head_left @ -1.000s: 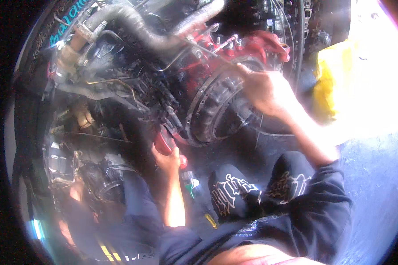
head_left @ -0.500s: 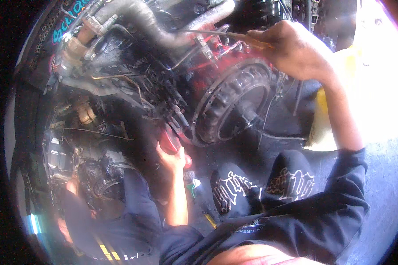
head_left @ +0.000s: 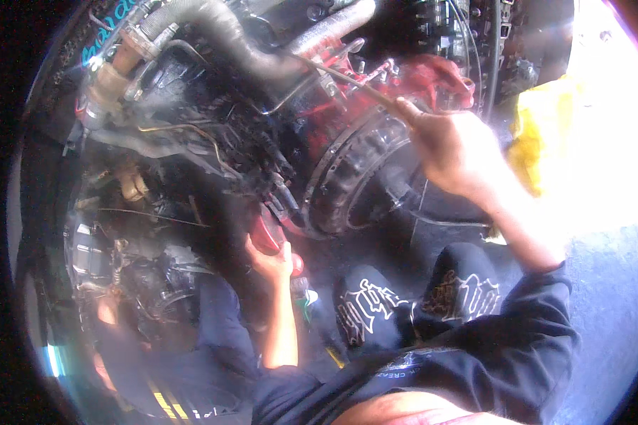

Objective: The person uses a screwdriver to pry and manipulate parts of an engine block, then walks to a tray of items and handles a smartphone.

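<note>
- In the head view, the person's right hand [head_left: 455,152] reaches over the machinery from the right, its grip clamped around the near end of a long, thin tool [head_left: 340,76].
- The tool slants up and leftward from that hand, above a red engine casing [head_left: 432,78]. Its far end lies in front of or beside a curved grey hose [head_left: 241,46]; whether the two touch, one cannot tell.
- The person's left hand [head_left: 268,262] is lower and further left, its grip closed around a red object [head_left: 266,232] of rounded shape, whose exact kind is unclear. This object sits just beside the lower left edge of a dark ribbed wheel [head_left: 344,177].
- The wheel is set against the casing, below the right hand, with a hub [head_left: 395,184] standing out from its middle.
- A bottle [head_left: 308,296] with a pale top stands near the left forearm, and the person's dark trousers [head_left: 365,301] show a pale pattern at the knees.
- A co-worker [head_left: 177,361] in dark clothing bends over at lower left.
- To the right, a yellow bag [head_left: 539,134] is near the right forearm, above a blue-grey floor [head_left: 609,283].
</note>
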Demonstrator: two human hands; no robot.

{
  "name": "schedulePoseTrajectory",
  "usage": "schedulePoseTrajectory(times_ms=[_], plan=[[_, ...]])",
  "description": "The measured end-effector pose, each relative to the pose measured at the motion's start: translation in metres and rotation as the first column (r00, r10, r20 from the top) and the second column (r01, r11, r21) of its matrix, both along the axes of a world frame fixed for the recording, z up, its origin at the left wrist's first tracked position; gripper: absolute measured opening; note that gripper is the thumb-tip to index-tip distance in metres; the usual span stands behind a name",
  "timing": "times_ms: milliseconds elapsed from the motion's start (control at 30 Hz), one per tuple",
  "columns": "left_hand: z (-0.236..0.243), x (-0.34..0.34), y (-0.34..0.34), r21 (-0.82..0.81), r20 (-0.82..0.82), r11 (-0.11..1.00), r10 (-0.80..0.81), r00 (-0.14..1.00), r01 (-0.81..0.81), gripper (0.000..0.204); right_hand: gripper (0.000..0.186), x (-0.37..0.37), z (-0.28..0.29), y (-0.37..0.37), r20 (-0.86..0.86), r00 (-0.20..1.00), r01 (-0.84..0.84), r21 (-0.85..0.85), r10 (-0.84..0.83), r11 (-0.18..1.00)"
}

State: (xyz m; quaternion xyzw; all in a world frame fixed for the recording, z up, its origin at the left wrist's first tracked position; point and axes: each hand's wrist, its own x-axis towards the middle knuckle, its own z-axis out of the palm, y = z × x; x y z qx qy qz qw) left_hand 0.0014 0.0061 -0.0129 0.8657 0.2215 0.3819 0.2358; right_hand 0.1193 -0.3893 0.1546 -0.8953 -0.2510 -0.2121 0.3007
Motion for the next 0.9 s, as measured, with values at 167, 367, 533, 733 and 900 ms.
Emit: schedulePoseTrajectory(times_ms=[167, 367, 533, 733, 900], plan=[[0.003, 0.004, -0.011, 0.008, 0.042, 1.0, -0.023, 0.999, 0.022, 0.082, 0.055, 0.024, -0.05, 0.012, 0.001, 0.999, -0.053, 0.063, 0.053, 0.997], [0.008, 0.011, -0.007, -0.072, 0.12, 0.991, -0.103, 0.987, 0.112, 0.077, 0.051, 0.032, -0.086, 0.042, 0.008, 1.0, -0.031, 0.194, 0.03, 0.98], [0.001, 0.007, 0.007, -0.049, 0.019, 0.999, 0.013, 1.0, -0.012, 0.081, 0.044, 0.014, -0.038, 0.018, -0.084, 0.996, -0.002, 0.156, 0.016, 0.988], [-0.003, 0.006, 0.006, -0.036, 0.005, 0.999, 0.012, 1.0, -0.012, 0.087, 0.041, 0.012, 0.022, -0.005, 0.025, 0.999, -0.041, -0.006, 0.041, 0.999], [0.0, 0.004, 0.007, 0.05, 0.023, 0.999, 0.006, 1.0, -0.008, 0.088, 0.037, 0.025, 0.046, -0.01, 0.141, 0.989, -0.04, -0.042, 0.046, 0.998]])
